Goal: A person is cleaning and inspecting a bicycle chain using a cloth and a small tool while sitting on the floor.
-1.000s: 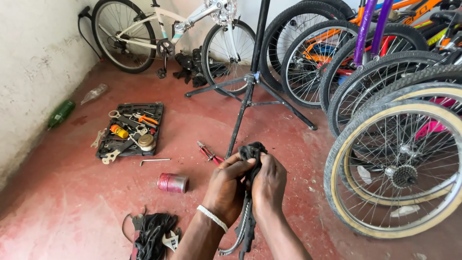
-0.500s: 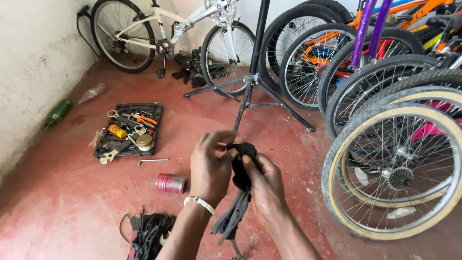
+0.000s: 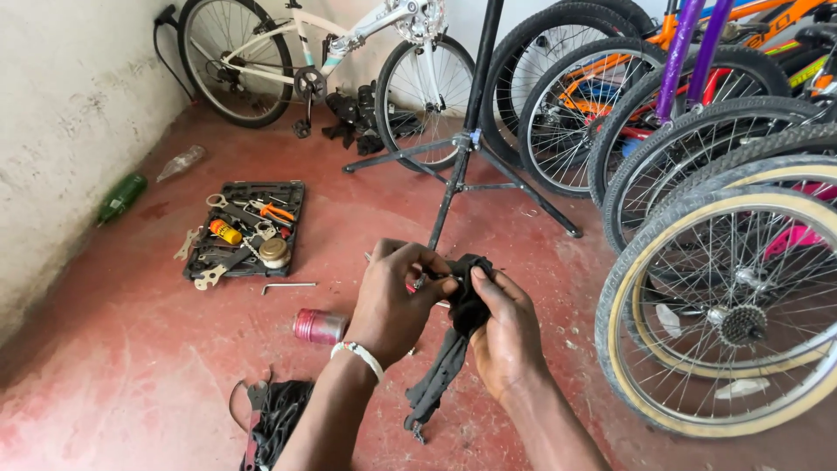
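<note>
While both hands bunch a folded black inner tube (image 3: pixel 453 331) chest-high, left hand (image 3: pixel 397 305) fingers pinch its top and right hand (image 3: pixel 506 336) fingers close around its side, tail dangling below.

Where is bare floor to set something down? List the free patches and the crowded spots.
Free: red floor between the tool tray, the wall and the red can; also between the stand legs and the tray. Crowded: the wheels on the right, and the black bundle by the left hand.
</note>
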